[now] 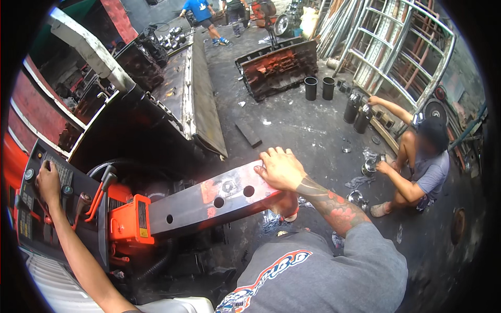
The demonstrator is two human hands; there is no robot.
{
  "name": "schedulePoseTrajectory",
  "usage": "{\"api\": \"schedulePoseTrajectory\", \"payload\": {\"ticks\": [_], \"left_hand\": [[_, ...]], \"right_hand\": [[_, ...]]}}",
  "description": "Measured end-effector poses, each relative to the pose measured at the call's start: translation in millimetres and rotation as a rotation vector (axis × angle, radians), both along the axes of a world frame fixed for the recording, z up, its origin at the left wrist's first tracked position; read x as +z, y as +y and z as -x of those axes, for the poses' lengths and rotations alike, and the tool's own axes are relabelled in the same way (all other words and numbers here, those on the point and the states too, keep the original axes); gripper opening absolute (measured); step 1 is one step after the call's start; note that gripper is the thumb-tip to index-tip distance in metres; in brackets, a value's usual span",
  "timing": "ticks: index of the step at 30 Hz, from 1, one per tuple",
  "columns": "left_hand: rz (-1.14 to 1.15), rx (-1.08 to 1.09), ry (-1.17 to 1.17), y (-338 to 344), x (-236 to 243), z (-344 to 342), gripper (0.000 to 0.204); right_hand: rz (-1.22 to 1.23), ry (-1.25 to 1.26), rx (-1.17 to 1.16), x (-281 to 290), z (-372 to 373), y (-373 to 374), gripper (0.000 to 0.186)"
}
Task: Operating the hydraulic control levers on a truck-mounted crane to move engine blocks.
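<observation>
My left hand (48, 185) reaches over a dark control panel (32, 216) of an orange machine. Its fingers are bent down onto the panel, and whatever they close on is hidden under the hand. My tattooed right arm crosses to a long grey steel beam (209, 201) with round holes in it. At the beam's far end my right hand (282, 169) grips over the edge, fingers bent along the top. An orange block (130, 219) surrounds the beam's other end, beside orange levers (96, 195).
A seated co-worker (430, 161) handles metal parts at the right. Black cylinders (310, 88) stand near a rusty engine block (279, 68). A dark flat bar (248, 134) lies on the floor. Ladder-like frames (396, 52) lean behind. Another person (201, 18) stands far off.
</observation>
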State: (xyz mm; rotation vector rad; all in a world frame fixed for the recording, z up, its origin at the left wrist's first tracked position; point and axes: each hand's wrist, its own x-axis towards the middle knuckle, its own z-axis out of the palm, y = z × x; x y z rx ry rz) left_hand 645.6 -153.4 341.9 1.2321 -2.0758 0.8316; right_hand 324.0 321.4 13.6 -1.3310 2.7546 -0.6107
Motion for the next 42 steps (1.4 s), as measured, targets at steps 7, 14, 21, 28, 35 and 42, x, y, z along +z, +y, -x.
{"api": "schedulePoseTrajectory", "payload": {"ticks": [7,14,21,28,35,42], "left_hand": [[-0.010,-0.035,-0.014,9,1,4,0.041],[0.107,-0.038,-0.148,19,-6,4,0.035],[0.207,-0.087,-0.217,32,-19,-24,0.027],[0.163,-0.188,-0.259,66,-16,-60,0.022],[-0.014,-0.288,-0.300,127,-2,-89,0.022],[0.078,-0.273,-0.298,140,-9,-85,0.031]], "right_hand": [[-0.013,0.003,0.029,2,-1,1,0.044],[-0.008,-0.011,0.041,3,0,2,0.043],[0.024,-0.006,0.017,-2,3,3,0.045],[0.079,-0.006,0.044,-7,7,6,0.049],[0.045,-0.017,0.057,-4,8,8,0.051],[0.032,-0.031,0.079,-13,11,4,0.051]]}}
